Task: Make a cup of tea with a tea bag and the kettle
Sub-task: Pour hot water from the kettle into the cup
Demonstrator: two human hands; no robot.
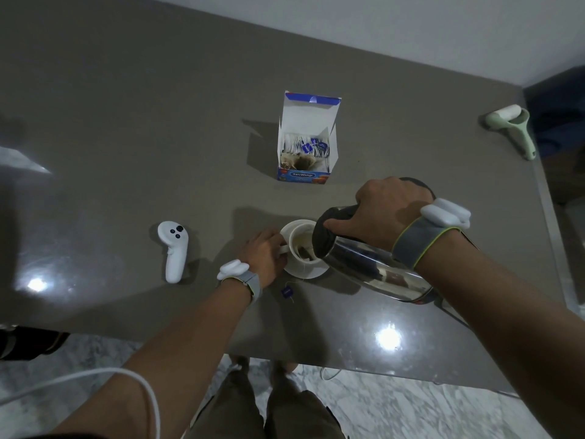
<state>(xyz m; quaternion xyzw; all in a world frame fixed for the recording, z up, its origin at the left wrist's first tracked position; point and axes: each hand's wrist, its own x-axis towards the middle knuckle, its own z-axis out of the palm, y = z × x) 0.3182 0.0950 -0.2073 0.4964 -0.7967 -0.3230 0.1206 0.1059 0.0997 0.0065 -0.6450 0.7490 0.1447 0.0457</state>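
Observation:
A white cup [300,240] stands on a white saucer [308,270] near the table's front. A tea bag [305,250] lies inside the cup in pale liquid; its string runs over the rim to a blue tag [287,292] on the table. My left hand [264,253] grips the cup's handle. My right hand [381,213] is closed on the black handle of a steel kettle [373,267], which is tilted with its spout over the cup. An open tea bag box [305,141] stands behind the cup.
A white controller [173,250] lies left of the cup. A green lint roller [514,128] rests at the table's far right edge. The grey table [126,137] ends just in front of my legs. A white cable [95,378] hangs by my left arm.

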